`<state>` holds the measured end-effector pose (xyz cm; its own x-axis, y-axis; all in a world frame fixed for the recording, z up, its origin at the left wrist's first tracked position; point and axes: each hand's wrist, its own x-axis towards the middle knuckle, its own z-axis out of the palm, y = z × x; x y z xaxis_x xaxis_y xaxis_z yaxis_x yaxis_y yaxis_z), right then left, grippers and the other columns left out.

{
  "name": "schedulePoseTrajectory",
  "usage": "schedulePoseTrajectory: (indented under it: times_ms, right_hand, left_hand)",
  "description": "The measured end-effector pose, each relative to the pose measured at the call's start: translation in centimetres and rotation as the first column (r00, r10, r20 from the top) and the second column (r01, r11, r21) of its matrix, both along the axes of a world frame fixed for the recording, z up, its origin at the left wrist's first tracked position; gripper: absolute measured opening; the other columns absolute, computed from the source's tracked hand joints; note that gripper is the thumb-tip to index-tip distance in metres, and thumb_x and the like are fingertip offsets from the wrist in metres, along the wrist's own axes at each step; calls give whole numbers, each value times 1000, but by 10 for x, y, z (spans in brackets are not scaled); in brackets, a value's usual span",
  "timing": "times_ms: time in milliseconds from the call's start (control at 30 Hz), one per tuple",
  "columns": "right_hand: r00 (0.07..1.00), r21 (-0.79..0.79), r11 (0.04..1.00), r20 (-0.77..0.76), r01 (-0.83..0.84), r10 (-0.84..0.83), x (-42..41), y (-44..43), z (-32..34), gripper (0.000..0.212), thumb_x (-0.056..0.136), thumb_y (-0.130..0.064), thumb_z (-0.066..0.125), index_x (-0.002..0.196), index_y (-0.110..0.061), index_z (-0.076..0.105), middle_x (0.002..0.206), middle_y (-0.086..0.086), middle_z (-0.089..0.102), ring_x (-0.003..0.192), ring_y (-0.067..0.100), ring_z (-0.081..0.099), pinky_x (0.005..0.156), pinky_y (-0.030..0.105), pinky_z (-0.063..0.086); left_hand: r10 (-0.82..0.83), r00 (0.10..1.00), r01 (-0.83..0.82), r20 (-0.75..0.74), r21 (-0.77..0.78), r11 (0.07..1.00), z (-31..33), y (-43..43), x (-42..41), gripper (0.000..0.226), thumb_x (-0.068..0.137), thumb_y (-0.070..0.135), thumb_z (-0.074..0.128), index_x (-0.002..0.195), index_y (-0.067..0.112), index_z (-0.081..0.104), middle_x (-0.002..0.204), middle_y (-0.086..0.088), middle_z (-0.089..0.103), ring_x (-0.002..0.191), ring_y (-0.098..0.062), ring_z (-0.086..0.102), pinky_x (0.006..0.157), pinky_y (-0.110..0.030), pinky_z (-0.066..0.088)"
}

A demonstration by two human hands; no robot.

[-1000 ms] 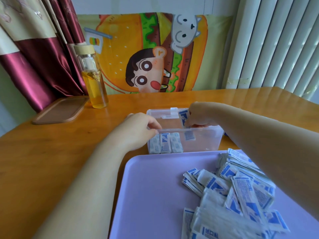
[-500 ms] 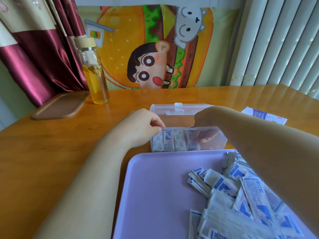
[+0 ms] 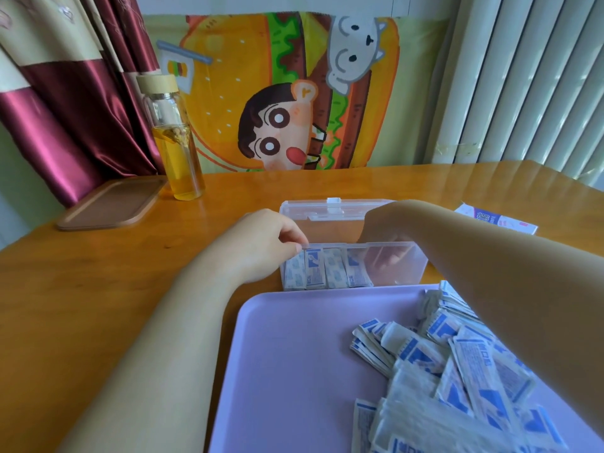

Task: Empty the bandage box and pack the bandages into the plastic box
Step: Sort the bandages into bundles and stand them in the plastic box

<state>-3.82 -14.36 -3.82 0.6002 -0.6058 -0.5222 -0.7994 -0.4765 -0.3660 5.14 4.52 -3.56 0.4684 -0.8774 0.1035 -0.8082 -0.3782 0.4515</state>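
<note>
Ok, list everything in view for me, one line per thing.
table: one, orange wood.
tray: one, lilac, nearest.
plastic box: one, clear, lid open, mid-table behind the tray.
packed bandages: several, white-blue, upright in the box's left end.
loose bandages: many, white-blue, heaped on the tray's right.
bottle: one, glass, yellow liquid, far left.
brown tray: one, left of the bottle.
bandage box: one, white, far right on the table.
curtain: one, maroon, back left.
left hand: one, fingers pinching the box's front rim.
right hand: one, reaching into the box, grip unclear.
</note>
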Motion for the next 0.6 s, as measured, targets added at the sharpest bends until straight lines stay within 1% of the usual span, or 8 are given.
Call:
schedulePoseTrajectory:
  times_ms: [67,133,233,333,367,467,533,600]
  right_hand:
    - [1000,-51,999,25,1,0,-1,2,2,18,91,-22,59,97,-5,64,97,10,72,72,19,69,66,26,54]
    - [994,-104,994,107,18,-6,-2,4,7,21,95,-22,54,94,-2,59,97,12,71,78,22,70,70,30,58]
    - [964,-289,957,251,-9,85,-12,8,16,23,93,-17,52,103,2,62,88,10,68,64,17,65,55,23,54]
    - [917,-497,868,339,-13,208,-32,19,21,26,92,-16,47,105,-7,67,100,11,69,86,27,65,76,36,55]
    - [890,-554,832,392,25,235,-41,24,21,25,92,-18,46,101,-13,69,100,8,68,88,27,63,77,38,55]
    - [774,-616,775,556,140,302,-66,39,21,18,88,-22,51,81,-32,64,90,-3,68,83,23,62,74,36,54]
    - [733,-618,776,586,127,346,-84,47,20,16,87,-21,54,82,-31,65,82,-8,64,78,17,60,73,33,54]
    - [715,-614,783,589,94,377,-102,55,19,14,87,-20,57,87,-24,70,76,-10,60,73,13,58,71,32,53]
  left_hand:
    - [-3,1000,3,-3,-2,1000,0,0,0,19,94,21,54,99,32,69,91,17,57,83,0,50,67,-18,38]
    - [-5,1000,5,2,-5,1000,0,0,1,19,94,21,54,99,32,69,92,17,57,84,1,51,67,-17,39]
    - [0,1000,0,23,3,1000,-1,0,1,18,94,22,54,99,33,68,94,17,58,86,0,52,67,-17,39]
    - [11,999,-12,49,16,1000,-2,0,1,18,94,25,53,100,36,66,100,16,60,98,-6,53,77,-23,42]
    - [21,998,-22,54,20,1000,-2,0,0,18,94,26,53,102,37,65,104,14,60,105,-9,52,83,-27,43]
    - [53,995,-55,84,22,998,-2,1,-2,24,94,28,53,115,36,61,123,7,57,123,-19,42,99,-39,40]
    - [68,992,-73,105,38,997,-3,1,-8,31,94,29,53,124,34,55,129,3,52,128,-21,36,102,-41,35]
    - [74,991,-80,110,49,996,-4,1,-14,38,93,30,54,130,33,50,133,2,49,129,-21,33,102,-39,32]
